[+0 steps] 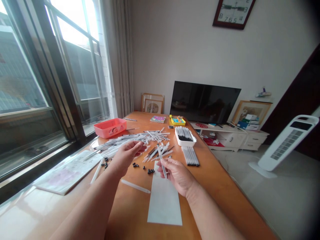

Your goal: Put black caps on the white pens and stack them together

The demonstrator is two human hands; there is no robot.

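My right hand (178,174) grips a pen (161,160) with a translucent whitish barrel, held tilted above a white paper strip (165,205). My left hand (130,152) is closed in a pinch to the left of the pen, apart from it. Whatever it may hold is too small or hidden to make out. Small black caps (150,171) lie on the table between the hands. A loose translucent pen barrel (135,186) rests left of the paper. Beyond my hands spreads a heap of pen parts (140,136), with thin dark refills (151,152) nearer me.
A white tray (192,143) of pens stands at right, with a row of pens (191,156) beside it. A red plastic basket (110,129) is at far left, a booklet (67,173) at near left. A yellow box (178,121) sits at the back of the wooden table (210,196).
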